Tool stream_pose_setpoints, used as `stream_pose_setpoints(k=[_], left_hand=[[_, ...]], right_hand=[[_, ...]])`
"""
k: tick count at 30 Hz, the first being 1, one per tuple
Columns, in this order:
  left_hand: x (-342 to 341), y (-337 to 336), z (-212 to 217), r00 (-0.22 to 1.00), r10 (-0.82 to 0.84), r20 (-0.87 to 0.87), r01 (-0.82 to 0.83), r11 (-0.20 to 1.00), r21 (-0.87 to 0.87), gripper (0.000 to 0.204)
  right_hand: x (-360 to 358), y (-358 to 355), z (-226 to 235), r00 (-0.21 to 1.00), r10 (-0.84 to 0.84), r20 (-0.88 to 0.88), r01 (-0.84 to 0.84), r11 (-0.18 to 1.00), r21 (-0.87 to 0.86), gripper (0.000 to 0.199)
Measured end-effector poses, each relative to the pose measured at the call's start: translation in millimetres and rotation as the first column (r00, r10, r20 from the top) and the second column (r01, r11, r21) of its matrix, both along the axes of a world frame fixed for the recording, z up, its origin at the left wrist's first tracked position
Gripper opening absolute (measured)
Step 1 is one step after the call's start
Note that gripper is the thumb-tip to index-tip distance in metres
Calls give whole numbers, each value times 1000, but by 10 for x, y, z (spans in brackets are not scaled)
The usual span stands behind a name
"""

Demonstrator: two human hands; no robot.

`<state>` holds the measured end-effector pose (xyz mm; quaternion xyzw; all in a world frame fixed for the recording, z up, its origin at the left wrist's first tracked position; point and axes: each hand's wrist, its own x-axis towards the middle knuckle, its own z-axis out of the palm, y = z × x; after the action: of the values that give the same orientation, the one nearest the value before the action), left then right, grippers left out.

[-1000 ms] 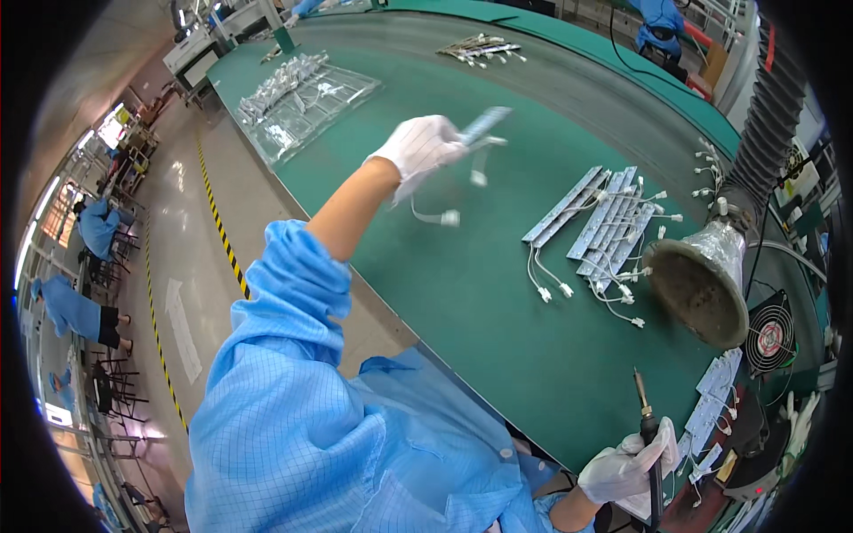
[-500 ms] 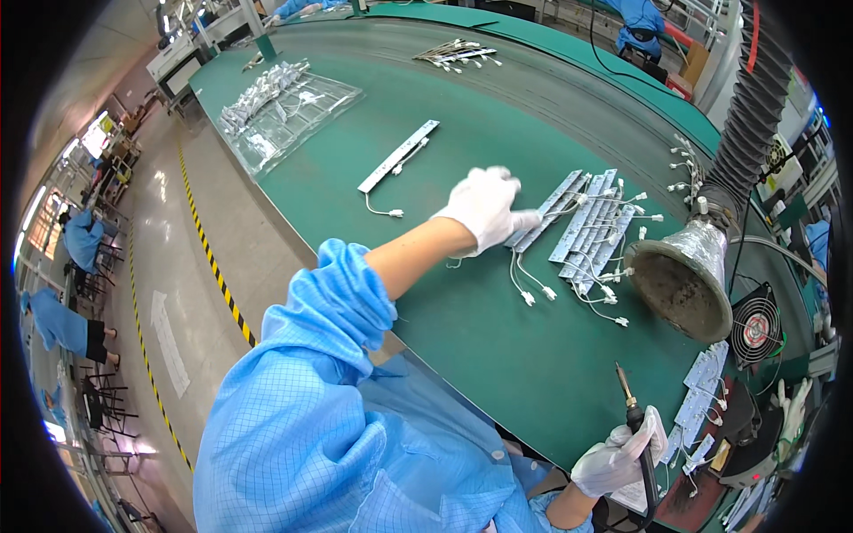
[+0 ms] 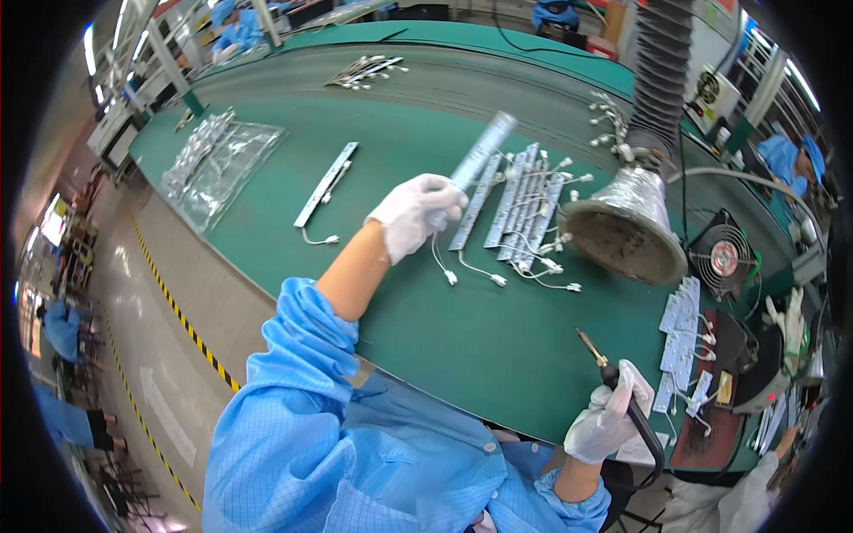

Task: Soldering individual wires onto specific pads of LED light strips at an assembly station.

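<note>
My left hand (image 3: 419, 213), in a white glove, is closed around the lower end of a pale LED strip board (image 3: 484, 151), lifted and tilted above the bench, its white wire dangling. My gloved right hand (image 3: 609, 413) grips a soldering iron (image 3: 609, 371) by its black handle, the metal tip pointing up and to the left. One more LED board (image 3: 475, 202) lies just right of my left hand, with a row of wired boards (image 3: 524, 200) beside it. Farther left a single strip board (image 3: 326, 184) with a white connector wire rests on the green bench (image 3: 462, 346).
A fume extraction hood (image 3: 626, 235) on a ribbed hose overhangs the bench at right, near a small fan (image 3: 721, 255). Smaller wired boards (image 3: 680, 342) lie at far right. A clear plastic bag (image 3: 227, 169) of parts sits at left; a wired bundle (image 3: 366, 71) lies behind.
My left hand has taken hold of an LED board, raised it and drawn it left. The right hand still holds the soldering iron. The whole view has shifted to the right.
</note>
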<state>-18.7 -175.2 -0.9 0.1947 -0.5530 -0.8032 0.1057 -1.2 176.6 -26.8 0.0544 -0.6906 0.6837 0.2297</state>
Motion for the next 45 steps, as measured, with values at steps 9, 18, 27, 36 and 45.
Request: stream_pose_setpoints(k=[9,18,27,36,45], left_hand=[[378,160,300,651,-349,-674,616,761,202,35],[262,1277,279,619,-687,380,781,488,-389,49],[221,1529,67,798,-495,344,592,533,-605,29],[258,1603,77,828,-478,293,550,594,-587,25],[270,1610,15,853,-465,238,494,568,-658,25]], right_hand=[[-56,104,81,935,5,-356,135,920,368,18],[-236,117,109,657,-133,-742,717,414,561,25],[-89,132,-6,734,376,-565,197,678,708,22],[-58,162,6,790,482,-378,-163,760,629,22],[-39,175,-5,802,499,-327,-191,733,653,22]])
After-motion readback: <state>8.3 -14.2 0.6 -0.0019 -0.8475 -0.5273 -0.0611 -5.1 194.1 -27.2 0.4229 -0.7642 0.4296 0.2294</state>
